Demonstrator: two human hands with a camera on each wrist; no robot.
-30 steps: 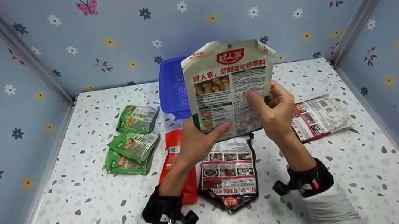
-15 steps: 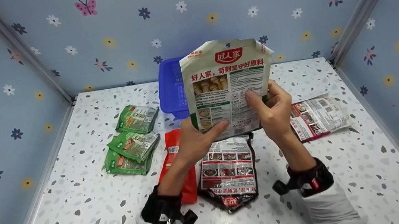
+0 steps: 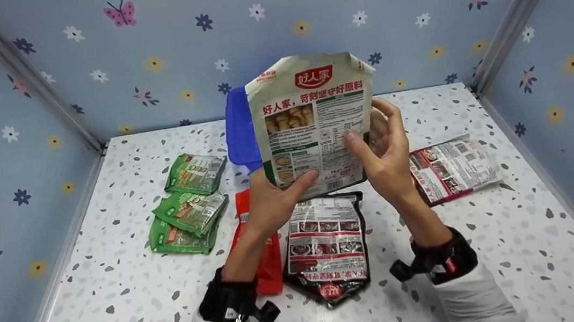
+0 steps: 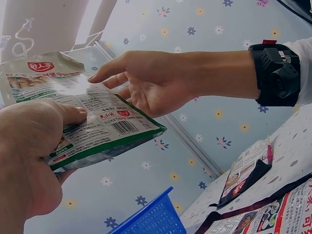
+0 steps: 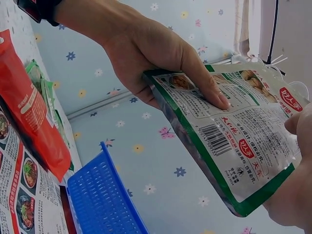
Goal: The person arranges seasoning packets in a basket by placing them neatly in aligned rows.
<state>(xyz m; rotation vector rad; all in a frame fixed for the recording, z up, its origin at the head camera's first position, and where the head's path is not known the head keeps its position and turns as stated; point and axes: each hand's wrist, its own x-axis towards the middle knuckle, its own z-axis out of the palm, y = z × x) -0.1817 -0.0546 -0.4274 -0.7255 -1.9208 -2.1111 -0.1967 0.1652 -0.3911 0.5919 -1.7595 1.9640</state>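
a: where's the pouch (image 3: 312, 125)?

b: held up above the table (image 3: 109, 311), between the two hands. its printed back faces the person, and its top edge points toward the far edge.

a: and the fingers?

b: the left hand (image 3: 272, 200) grips the lower left corner, thumb lying on the print, the other fingers tucked behind. i can't tell how far those reach.

a: the right hand (image 3: 386, 157)?

b: holding the right side. the thumb tip is on the print, and the other fingers bend round behind the edge.

a: what stands past it?

b: the blue basket (image 3: 240, 134), at the table's far edge. in the head view the pouch hides its right part.

a: what's toward the left edge?

b: three green packs (image 3: 193, 212), two overlapping, with the third just beyond them.

a: and right under the arms?

b: the red pack (image 3: 267, 263), partly behind the left forearm, and just right of it the black pouch (image 3: 326, 248), its red logo end toward the person.

a: toward the right edge?

b: the pale pouch (image 3: 458, 168), lying flat with its printed side up.
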